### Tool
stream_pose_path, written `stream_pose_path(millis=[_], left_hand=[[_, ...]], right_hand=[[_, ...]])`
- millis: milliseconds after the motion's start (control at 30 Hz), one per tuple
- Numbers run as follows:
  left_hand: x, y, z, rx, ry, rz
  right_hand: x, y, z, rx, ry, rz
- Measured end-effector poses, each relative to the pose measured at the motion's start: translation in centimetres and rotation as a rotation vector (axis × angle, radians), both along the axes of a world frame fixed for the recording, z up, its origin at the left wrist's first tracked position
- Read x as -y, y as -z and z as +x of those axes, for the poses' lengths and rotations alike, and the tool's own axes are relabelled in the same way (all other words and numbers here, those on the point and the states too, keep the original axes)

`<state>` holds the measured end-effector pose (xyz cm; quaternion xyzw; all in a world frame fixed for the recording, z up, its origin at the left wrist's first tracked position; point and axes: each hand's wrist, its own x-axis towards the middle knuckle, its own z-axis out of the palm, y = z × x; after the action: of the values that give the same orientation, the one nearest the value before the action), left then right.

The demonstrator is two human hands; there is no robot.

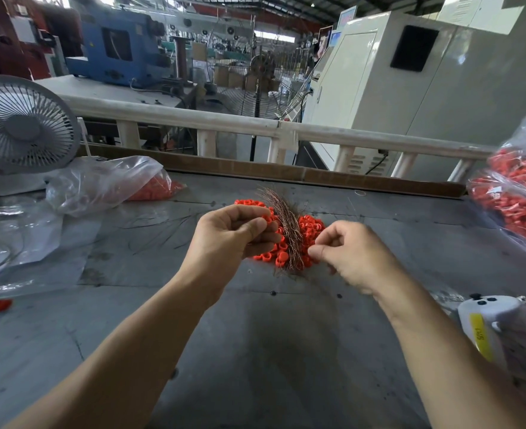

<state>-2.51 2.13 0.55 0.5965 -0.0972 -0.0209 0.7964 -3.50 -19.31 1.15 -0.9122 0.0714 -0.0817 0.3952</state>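
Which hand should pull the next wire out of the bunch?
Probably the right hand. Its pinched fingertips sit right at the lower end of the wires, while the left hand looks busy, with its fingers curled at a red ring.

I saw a grey fan at far left, a clear bag beside it on the table, and a white handheld device at lower right.

Left grip and right grip are bare, forearms likewise.
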Motion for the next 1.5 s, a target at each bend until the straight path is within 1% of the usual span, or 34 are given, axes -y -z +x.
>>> stream_pose_path(millis=[67, 133, 300, 600, 867, 1133, 1233, 1500], left_hand=[[0.1, 0.0, -0.1, 0.002, -0.001, 0.005], [0.1, 0.0, -0.1, 0.005, 0.005, 0.01], [0.4, 0.1, -0.2, 0.009, 0.021, 0.016], [0.7, 0.3, -0.3, 0.049, 0.036, 0.024], [0.8, 0.5, -0.2, 0.131, 0.027, 0.06], [1.0, 0.7, -0.3, 0.185, 0.043, 0.103], [1.0, 0.8, -0.2, 0.186, 0.04, 0.105], [0.9, 0.8, -0.2, 0.178, 0.025, 0.119]], right_hand=[[-0.3, -0.4, 0.0, 0.113, 0.005, 0.122], [-0.8, -0.7, -0.1, 0.186, 0.002, 0.217], [-1.9, -0.9, -0.4, 0.285, -0.054, 0.383], [-3.7, -0.7, -1.0, 0.411, -0.172, 0.335], [-4.1, -0.6, -1.3, 0.499, -0.154, 0.183], [-4.0, -0.6, -1.4, 0.545, -0.191, 0.168], [-3.9, -0.6, -1.4, 0.544, -0.203, 0.18], [-3.8, -0.5, -1.4, 0.574, -0.256, 0.116]])
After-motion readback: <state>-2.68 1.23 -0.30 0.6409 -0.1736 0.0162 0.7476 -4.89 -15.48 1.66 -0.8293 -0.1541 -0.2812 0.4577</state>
